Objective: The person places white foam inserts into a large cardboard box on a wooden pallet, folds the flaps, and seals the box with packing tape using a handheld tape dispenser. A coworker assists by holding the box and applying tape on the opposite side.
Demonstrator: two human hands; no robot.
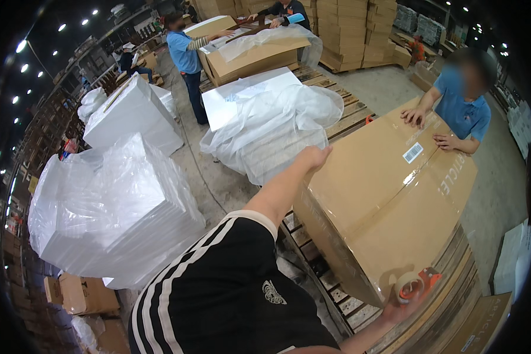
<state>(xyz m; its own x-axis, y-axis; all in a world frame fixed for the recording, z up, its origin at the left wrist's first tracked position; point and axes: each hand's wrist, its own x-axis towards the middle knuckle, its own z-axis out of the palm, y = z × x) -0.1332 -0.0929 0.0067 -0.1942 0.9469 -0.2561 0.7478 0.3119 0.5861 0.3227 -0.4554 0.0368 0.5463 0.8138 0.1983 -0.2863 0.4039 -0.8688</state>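
A large, long cardboard box (371, 177), its top seam covered with clear tape, lies on a wooden pallet in front of me. My left arm is stretched forward, and my left hand (314, 158) is closed on the box's far left edge. Low at the box's near end, my right hand (398, 311) grips a red tape dispenser (418, 285) with a roll of tape in it. The dispenser sits right by the near edge of the box top; part of the right hand's fingers is hidden behind it. A white barcode label (413, 153) is on the top.
Opposite, a co-worker (466, 100) in blue presses both hands on the box. Sheets of white foam (118, 200) stand at left. Beyond are a foam-draped pile (271, 118), an open carton (253, 59) with two people, and stacked cartons (342, 35). Pallet slats (454, 283) show at right.
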